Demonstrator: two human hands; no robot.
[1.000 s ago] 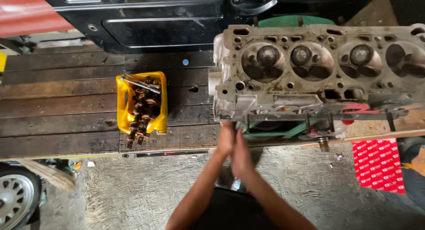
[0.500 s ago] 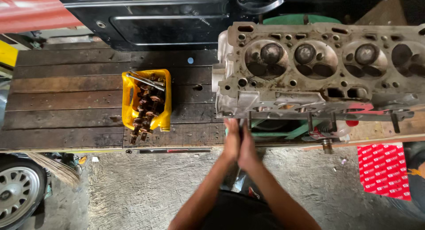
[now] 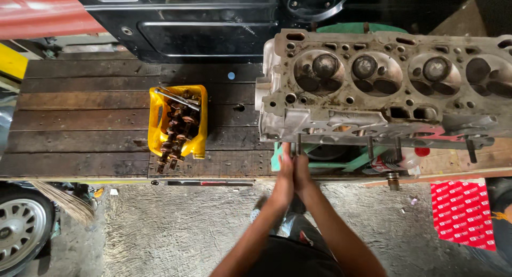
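Note:
A grey metal cylinder head (image 3: pixel 384 95) lies on a wooden bench (image 3: pixel 80 127), its round combustion chambers facing up. My left hand (image 3: pixel 284 176) and my right hand (image 3: pixel 303 176) are pressed palm to palm just below the head's near left edge. A thin metal rod (image 3: pixel 298 145) sticks up from between the palms toward the head's underside; where its upper end sits is hidden. Both forearms reach up from the bottom of the view.
A cut-open yellow plastic container (image 3: pixel 156 122) holding rusty parts and two wrenches sits on the bench left of the head. A green stand (image 3: pixel 362 157) shows under the head. A red box (image 3: pixel 461 213), a car wheel (image 3: pixel 21 234) and a broom (image 3: pixel 58 199) are on the concrete floor.
My palms stay pressed together on the rod under the head's edge, sliding slightly against each other. The view has drifted a little, so everything sits further right.

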